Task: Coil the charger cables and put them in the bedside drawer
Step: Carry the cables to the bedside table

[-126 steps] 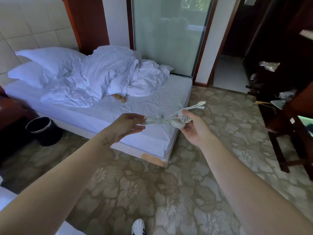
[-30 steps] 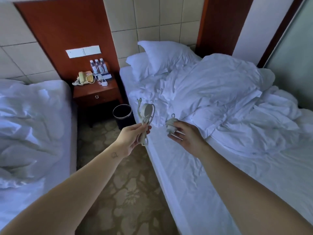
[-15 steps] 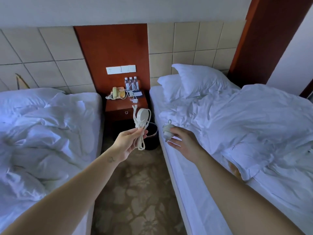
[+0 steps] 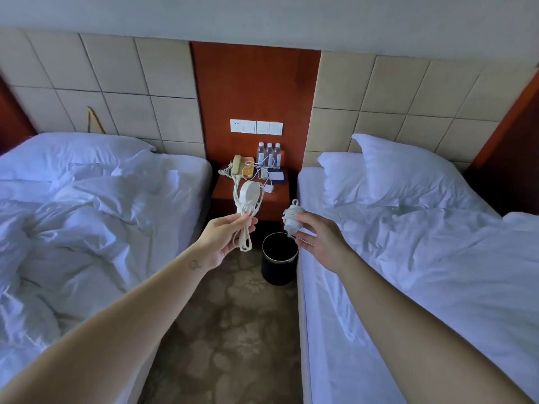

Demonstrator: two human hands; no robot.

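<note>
My left hand (image 4: 224, 239) pinches a white charger with a round puck (image 4: 248, 196), its cable looped and hanging below my fingers. In my right hand (image 4: 318, 239) sits a second white charger (image 4: 292, 218) with its cable wound tightly around it. Both are held up in the aisle between two beds. Straight ahead stands the red-brown bedside table (image 4: 250, 196); its drawer front is mostly hidden behind my hands. Another white cable with a small plug (image 4: 267, 186) lies loose on the table top.
A yellow phone (image 4: 242, 167), three water bottles (image 4: 269, 154) and a card stand on the table. A black bin (image 4: 279, 259) sits on the carpet in front of it. White unmade beds (image 4: 87, 217) (image 4: 408, 243) flank the narrow aisle.
The view has swung left from the bed's foot to face the bedside table. The chargers, first held together, are now one in each hand, and the table is nearer and centred.
</note>
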